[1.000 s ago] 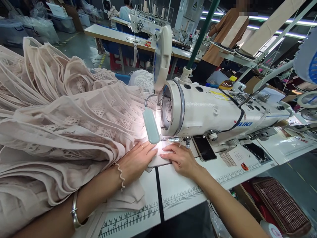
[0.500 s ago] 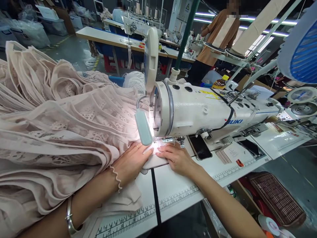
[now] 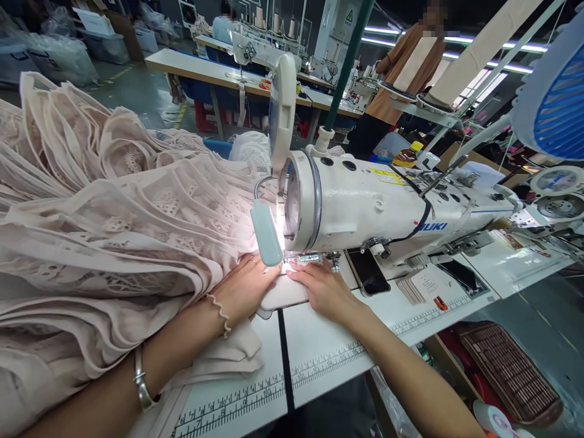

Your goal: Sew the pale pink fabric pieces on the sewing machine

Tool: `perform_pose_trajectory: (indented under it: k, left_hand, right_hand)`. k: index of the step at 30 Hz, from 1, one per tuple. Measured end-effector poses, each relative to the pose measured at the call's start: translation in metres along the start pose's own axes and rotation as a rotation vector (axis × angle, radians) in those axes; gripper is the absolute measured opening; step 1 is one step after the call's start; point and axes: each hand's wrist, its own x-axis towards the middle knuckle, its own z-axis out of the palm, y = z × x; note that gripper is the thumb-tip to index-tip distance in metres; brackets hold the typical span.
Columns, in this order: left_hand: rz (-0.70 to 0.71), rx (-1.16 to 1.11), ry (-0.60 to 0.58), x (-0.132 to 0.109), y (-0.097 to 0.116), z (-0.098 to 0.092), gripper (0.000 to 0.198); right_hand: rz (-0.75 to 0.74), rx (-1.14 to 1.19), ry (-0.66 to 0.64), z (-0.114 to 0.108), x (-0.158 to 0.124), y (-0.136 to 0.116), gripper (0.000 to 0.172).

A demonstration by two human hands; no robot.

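A white sewing machine (image 3: 365, 207) stands on the white table (image 3: 328, 359), its lamp (image 3: 266, 234) lighting the needle area. My left hand (image 3: 244, 289) lies flat, fingers stretched, on pale pink lace fabric (image 3: 114, 243) just left of the presser foot. On the other side my right hand (image 3: 322, 289) rests flat with its fingertips on a small piece of pink fabric (image 3: 285, 295) right in front of the needle. Both hands press the cloth down; neither grips anything.
The pink fabric piles high across the left of the table. A dark phone (image 3: 367, 274) and paper tags (image 3: 422, 286) lie under the machine arm. A blue fan (image 3: 554, 100) is at the upper right. A person (image 3: 401, 67) stands behind, among other sewing tables.
Both hands have slid slightly forward toward the needle with the fabric. The view shifted a little left then back.
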Motion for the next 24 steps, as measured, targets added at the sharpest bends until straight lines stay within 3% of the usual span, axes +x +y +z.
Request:
perform_pose_trajectory:
  k: [7,16,21,24]
  left_hand:
    - [-0.021,-0.034,0.134,0.007,-0.001,-0.002,0.028]
    - [-0.064,0.067,0.049,0.011,-0.002,-0.008,0.017]
    - [-0.18,0.116,-0.021,0.013,0.006,-0.01,0.018]
    - [-0.228,0.202,0.073,0.012,0.013,-0.003,0.017]
  right_hand:
    - [0.01,-0.08,-0.044,0.002,0.004,-0.002,0.055]
    - [-0.072,-0.155,-0.043,0.005,0.006,0.0,0.055]
    - [0.048,-0.113,-0.153,0.0,0.008,0.0,0.053]
    - [0.156,-0.096,-0.226,-0.001,0.012,0.0,0.055]
